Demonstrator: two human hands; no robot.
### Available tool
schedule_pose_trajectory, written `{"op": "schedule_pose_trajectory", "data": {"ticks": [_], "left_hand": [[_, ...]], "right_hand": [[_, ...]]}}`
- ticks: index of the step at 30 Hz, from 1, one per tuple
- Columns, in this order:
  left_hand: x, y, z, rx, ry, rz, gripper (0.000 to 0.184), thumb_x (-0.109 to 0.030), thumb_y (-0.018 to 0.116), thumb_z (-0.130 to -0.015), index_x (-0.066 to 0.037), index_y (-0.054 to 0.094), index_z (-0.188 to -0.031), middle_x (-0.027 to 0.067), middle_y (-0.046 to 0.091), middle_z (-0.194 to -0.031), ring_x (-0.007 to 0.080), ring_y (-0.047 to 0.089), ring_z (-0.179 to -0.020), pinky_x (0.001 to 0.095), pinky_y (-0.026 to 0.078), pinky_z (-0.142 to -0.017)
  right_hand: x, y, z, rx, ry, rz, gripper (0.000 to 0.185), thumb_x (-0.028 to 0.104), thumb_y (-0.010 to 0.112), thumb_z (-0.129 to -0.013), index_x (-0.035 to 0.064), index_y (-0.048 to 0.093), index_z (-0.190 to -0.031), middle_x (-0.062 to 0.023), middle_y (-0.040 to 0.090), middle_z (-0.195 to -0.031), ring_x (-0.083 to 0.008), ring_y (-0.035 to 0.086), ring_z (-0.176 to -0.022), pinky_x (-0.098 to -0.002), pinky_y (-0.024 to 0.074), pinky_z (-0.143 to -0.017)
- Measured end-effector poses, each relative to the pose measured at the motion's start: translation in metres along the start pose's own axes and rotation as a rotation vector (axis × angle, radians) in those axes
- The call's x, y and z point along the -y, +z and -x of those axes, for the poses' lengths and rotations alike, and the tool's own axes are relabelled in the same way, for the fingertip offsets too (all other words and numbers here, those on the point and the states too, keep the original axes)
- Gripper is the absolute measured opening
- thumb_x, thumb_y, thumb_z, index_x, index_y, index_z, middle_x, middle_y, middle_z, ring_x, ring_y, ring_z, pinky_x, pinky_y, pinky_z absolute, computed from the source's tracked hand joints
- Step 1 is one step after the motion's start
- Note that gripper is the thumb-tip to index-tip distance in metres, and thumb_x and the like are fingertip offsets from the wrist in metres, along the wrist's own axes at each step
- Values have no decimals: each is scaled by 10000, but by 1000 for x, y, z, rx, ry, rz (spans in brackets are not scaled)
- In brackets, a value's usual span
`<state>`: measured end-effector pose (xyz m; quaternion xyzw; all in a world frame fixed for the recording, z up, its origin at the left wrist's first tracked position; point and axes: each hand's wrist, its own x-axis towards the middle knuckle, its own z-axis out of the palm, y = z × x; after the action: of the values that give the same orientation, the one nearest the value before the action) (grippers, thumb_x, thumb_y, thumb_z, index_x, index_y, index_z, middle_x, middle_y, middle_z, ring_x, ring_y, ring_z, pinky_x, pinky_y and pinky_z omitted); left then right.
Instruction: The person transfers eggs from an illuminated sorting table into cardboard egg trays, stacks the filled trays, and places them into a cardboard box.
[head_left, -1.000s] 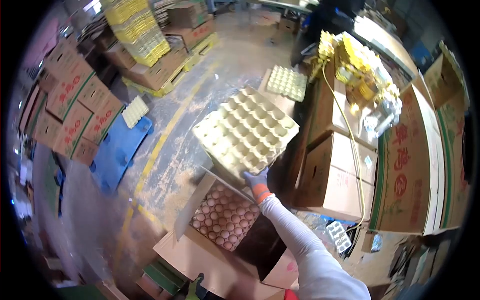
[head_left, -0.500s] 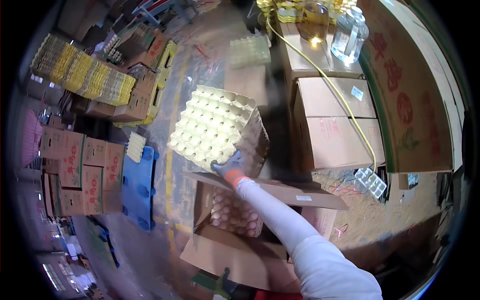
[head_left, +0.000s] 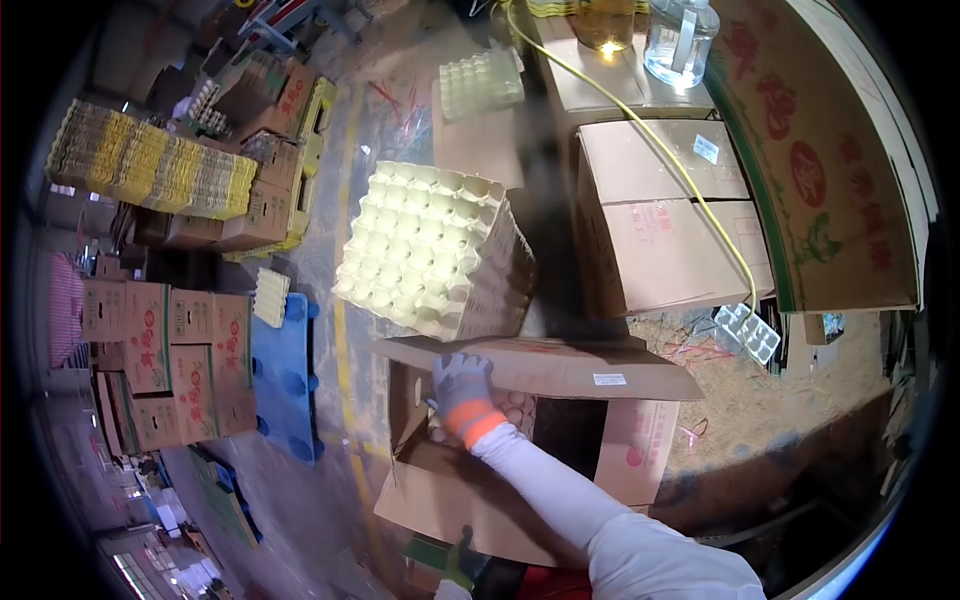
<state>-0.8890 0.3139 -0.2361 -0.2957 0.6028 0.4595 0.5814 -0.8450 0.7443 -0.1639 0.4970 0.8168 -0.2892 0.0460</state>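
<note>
My right hand (head_left: 463,385), in a grey glove with an orange cuff, is over the open cardboard box (head_left: 450,500), in front of its far flap. Its fingers point forward and look slightly bent, with nothing visible in them. Brown eggs (head_left: 517,405) lie inside, partly hidden by the hand and sleeve. Just beyond the flap stands a tall stack of pale egg trays (head_left: 415,245), apart from the hand. At the bottom edge, my left hand (head_left: 456,572), gloved, is close to the box's near flap. Only part of it shows, so its grip is unclear.
Closed cartons (head_left: 680,250) stand at the right, crossed by a yellow cable (head_left: 665,150). Two large bottles, one clear (head_left: 680,45), are on top. A blue pallet (head_left: 283,375), stacked cartons (head_left: 165,350) and a yellowish tray stack (head_left: 150,160) are at the left.
My right hand has left the near corner of the egg tray stack and moved back toward me, over the open box. My left hand stays near the bottom edge.
</note>
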Motion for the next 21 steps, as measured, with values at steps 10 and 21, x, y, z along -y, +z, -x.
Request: {"op": "schedule_pose_trajectory", "data": {"ticks": [10, 21], "left_hand": [[-9, 37, 26, 33, 22, 149, 458, -256, 618, -1031, 18, 529, -1387, 167, 617, -1373, 322, 587, -1265, 467, 467, -1112], [-18, 83, 23, 55, 200, -25, 568, -330, 679, -943, 0, 532, -1382, 187, 623, -1339, 331, 615, -1209, 424, 515, -1034]], "right_hand": [[-4, 42, -24, -65, -29, 61, 406, 272, 673, -866, 128, 598, -1238, -105, 671, -1091, -306, 670, -971, -539, 452, -757], [-17, 35, -20, -102, -134, -4, 314, 207, 603, -920, 166, 607, -1231, -93, 676, -1110, -310, 678, -985, -533, 490, -756]]}}
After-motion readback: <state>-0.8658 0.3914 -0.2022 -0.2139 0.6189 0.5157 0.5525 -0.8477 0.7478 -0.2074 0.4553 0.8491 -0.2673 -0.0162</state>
